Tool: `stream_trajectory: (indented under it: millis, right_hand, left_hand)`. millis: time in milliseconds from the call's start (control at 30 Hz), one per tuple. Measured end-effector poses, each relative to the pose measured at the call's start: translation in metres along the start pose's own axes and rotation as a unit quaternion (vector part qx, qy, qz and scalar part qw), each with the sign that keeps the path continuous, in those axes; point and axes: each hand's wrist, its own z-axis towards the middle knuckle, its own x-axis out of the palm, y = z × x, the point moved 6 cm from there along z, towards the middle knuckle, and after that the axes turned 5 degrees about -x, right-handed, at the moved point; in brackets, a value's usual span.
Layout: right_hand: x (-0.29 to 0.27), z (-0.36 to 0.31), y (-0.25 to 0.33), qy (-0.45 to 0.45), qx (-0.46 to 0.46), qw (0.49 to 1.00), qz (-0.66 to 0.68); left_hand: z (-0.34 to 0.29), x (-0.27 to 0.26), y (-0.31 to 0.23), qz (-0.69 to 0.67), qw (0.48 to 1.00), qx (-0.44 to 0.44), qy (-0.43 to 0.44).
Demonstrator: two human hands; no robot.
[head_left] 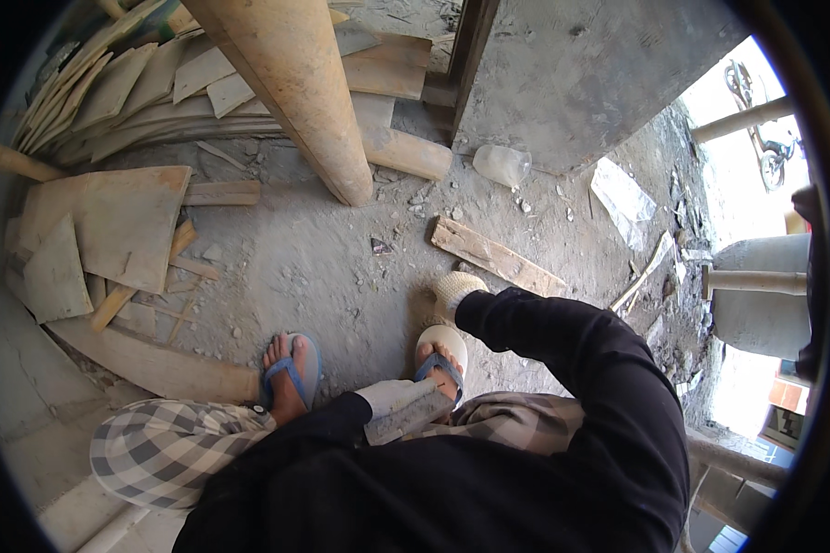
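My left hand, in a pale glove, is close to my body above my right foot. It is closed on a short grey board, and a thin dark nail-like bit shows near the board's far end. Out in front, my right hand wears a cream knitted glove and is curled closed. A brownish blur lies against its left side, and whatever the fingers hold is hidden. Just beyond the right hand, a weathered wooden plank lies on the ground.
A round wooden post stands ahead. Stacked boards fill the far left, with more plywood pieces nearer. A plastic cup and clear plastic sheet lie by a grey panel. My sandalled feet rest on dusty, rubble-strewn ground.
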Motion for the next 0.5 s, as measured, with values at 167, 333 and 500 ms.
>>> stream_trajectory:
  millis: [167,333,500]
  right_hand:
    - [-0.022,-0.007,0.008,0.038,-0.028,0.998,-0.051]
    - [-0.193,-0.011,0.033,-0.160,-0.086,0.983,-0.004]
    - [-0.401,-0.042,0.045,-0.527,0.033,0.845,-0.091]
  left_hand:
    - [0.031,0.007,0.027,0.284,0.947,0.111,-0.103]
    - [0.040,0.045,0.021,0.818,0.330,0.382,-0.275]
    - [0.047,0.031,0.006,0.810,0.422,0.326,-0.245]
